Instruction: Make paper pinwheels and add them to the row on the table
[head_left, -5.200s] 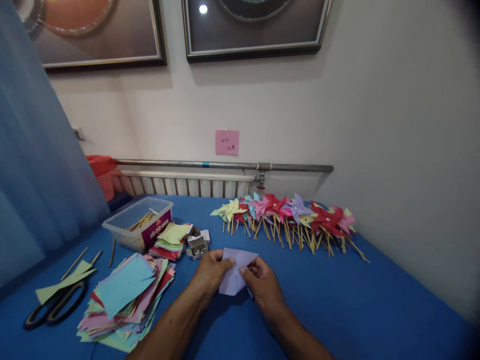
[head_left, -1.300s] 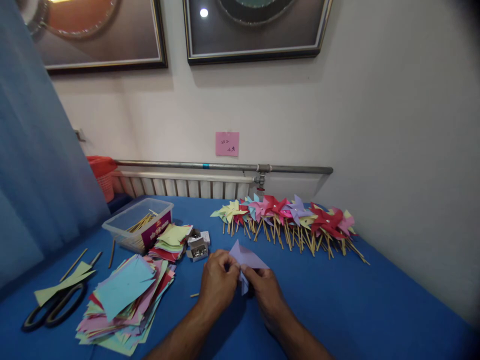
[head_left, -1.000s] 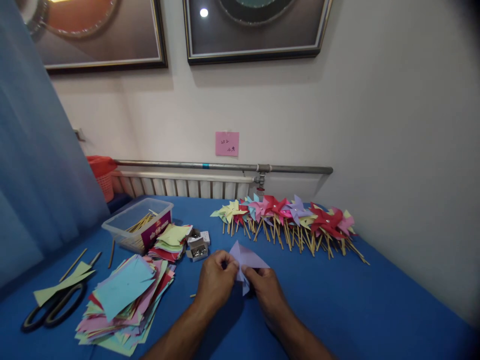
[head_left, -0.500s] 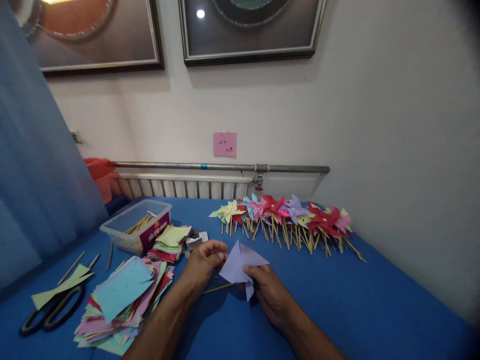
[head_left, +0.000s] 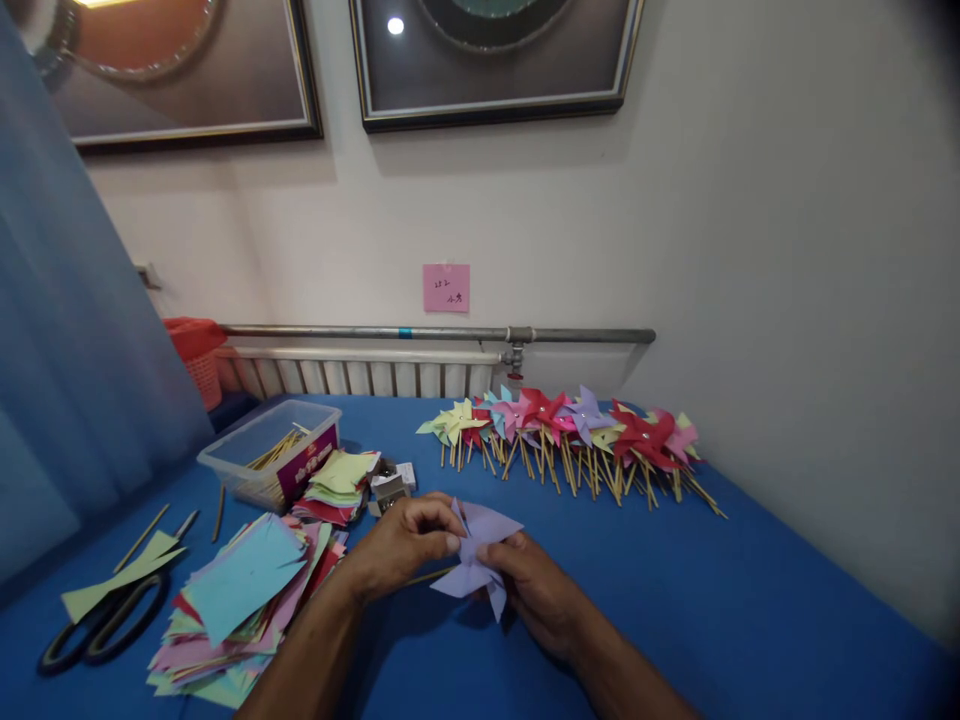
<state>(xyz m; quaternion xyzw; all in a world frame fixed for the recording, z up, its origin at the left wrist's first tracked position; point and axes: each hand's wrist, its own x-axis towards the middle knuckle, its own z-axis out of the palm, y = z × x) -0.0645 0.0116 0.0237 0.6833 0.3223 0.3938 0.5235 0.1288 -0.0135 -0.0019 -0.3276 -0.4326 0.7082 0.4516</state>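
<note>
A purple paper pinwheel (head_left: 491,523) with folded-in points is held up between both hands over the blue cloth. My right hand (head_left: 541,592) grips its right side, thumb pressed near the middle. From the left, my left hand (head_left: 405,545) is closed, thumb and fingertips pinching a purple blade by the centre. Whether a pin is between those fingers is too small to tell. Under the pinwheel lies a thin wooden stick (head_left: 430,577), partly hidden. Small open boxes (head_left: 390,490) of metal pieces stand just beyond my left hand.
Finished pinwheels (head_left: 551,415) on sticks lie in a row at the back right. At left are a clear tub (head_left: 225,460) of sticks, a pile of coloured paper (head_left: 244,580), a smaller paper stack (head_left: 341,475) and black-handled scissors (head_left: 124,625) under a green scrap (head_left: 124,578).
My left hand has moved right onto the paper and now pinches it. The purple sheet has gone from partly folded to a pinwheel shape, slightly lower.
</note>
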